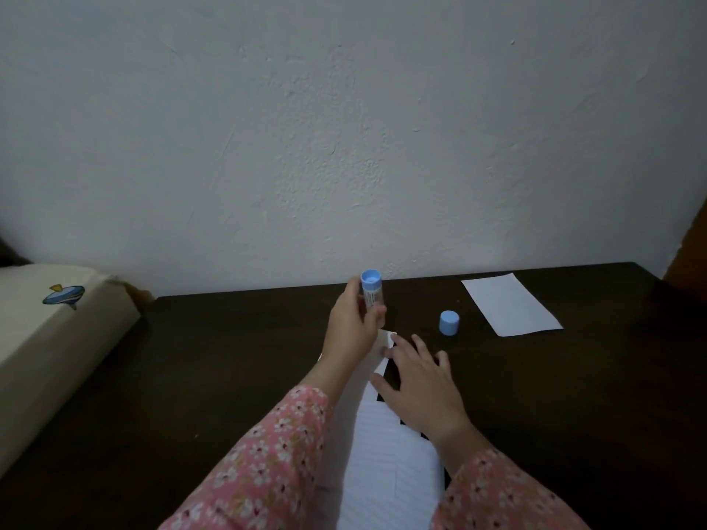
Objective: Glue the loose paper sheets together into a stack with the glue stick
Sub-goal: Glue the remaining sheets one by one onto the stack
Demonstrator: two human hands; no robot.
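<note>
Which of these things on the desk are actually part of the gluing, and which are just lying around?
Part of the job:
- glue stick, held in the left hand
- its blue cap, standing on the table
- paper sheets under the right hand
- single sheet near the wall

Just lying about:
- pale cushion with a spinning-top picture, at left

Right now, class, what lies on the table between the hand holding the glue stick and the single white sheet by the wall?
In the head view, only the blue cap stands between the left hand and the single sheet.
</note>
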